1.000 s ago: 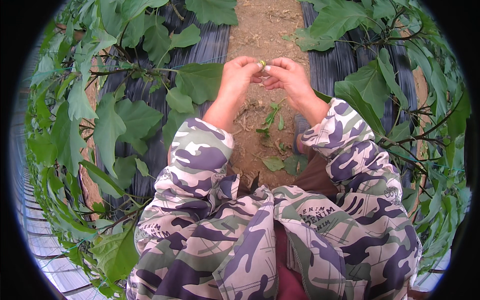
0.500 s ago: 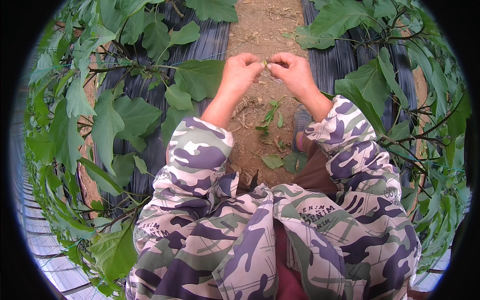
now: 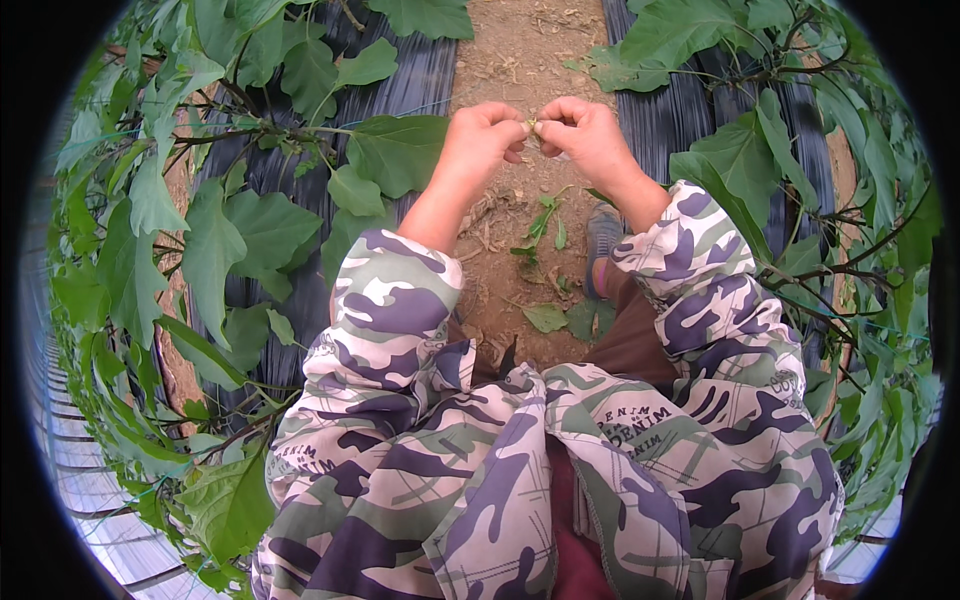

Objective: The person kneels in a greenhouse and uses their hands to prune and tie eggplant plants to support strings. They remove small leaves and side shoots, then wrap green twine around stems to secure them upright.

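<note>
Over the dirt path my two hands meet almost fingertip to fingertip. A tiny pale yellow-green piece [image 3: 531, 124], perhaps plant matter, lies between them; its kind is too small to make out. My left hand [image 3: 481, 143] pinches it from one side with thumb and forefinger. From the other side my right hand [image 3: 583, 140] is closed in a pinch at the same piece, its other fingers curled under. Both forearms come out of rolled camouflage sleeves [image 3: 395, 290].
Broad-leaved plants [image 3: 270, 235] grow on both sides, on beds covered with black plastic film [image 3: 425, 85]. The dirt path [image 3: 520, 60] runs between them. Picked green leaves [image 3: 542, 235] lie on the ground beside my shoe [image 3: 603, 240]. Thin strings cross the plants.
The fingertips have drawn slightly apart, and a bit more of the small pale piece shows between them. Otherwise my arms hold nearly the same place.
</note>
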Available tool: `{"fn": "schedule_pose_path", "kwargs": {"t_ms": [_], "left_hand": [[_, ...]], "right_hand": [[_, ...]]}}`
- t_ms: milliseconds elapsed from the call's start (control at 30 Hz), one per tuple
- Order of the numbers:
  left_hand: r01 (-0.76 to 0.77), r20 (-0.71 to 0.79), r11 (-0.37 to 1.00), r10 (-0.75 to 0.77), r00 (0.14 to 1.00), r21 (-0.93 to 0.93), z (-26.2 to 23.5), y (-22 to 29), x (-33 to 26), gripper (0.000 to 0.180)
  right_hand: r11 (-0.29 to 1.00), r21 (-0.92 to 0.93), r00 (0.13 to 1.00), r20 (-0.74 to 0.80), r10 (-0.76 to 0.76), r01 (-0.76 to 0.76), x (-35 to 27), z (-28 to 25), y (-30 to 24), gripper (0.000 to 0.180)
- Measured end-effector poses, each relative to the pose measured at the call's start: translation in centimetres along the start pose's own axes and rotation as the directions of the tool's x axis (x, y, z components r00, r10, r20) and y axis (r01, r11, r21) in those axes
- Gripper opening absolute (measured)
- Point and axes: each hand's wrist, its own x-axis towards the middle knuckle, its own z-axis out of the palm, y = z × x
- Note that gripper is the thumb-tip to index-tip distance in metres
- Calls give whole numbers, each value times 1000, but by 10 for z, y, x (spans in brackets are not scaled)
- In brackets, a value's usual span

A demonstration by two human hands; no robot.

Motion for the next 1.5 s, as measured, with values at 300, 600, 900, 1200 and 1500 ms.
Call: {"fn": "schedule_pose_path", "kwargs": {"t_ms": [300, 600, 900, 1200, 1500], "left_hand": [[128, 76, 981, -118, 990, -149, -5, 4, 1, 12], [87, 79, 987, -76, 994, -139, -5, 3, 0, 10], [188, 116, 962, -167, 979, -198, -7, 4, 2, 10], [-79, -146, 928, 141, 979, 365, -15, -1, 0, 39], [-123, -157, 985, 141, 978, 123, -111, 20, -26, 15]], "right_hand": [[974, 172, 989, 43, 144, -149, -4, -4, -7, 11], [992, 71, 994, -14, 106, -105, -4, 2, -7, 11], [978, 152, 990, 38, 139, -143, -6, 0, -8, 13], [968, -236, 959, -244, -145, 86, 7, -7, 5, 19], [929, -337, 985, -26, -172, 153, -18, 10, -23, 20]]}}
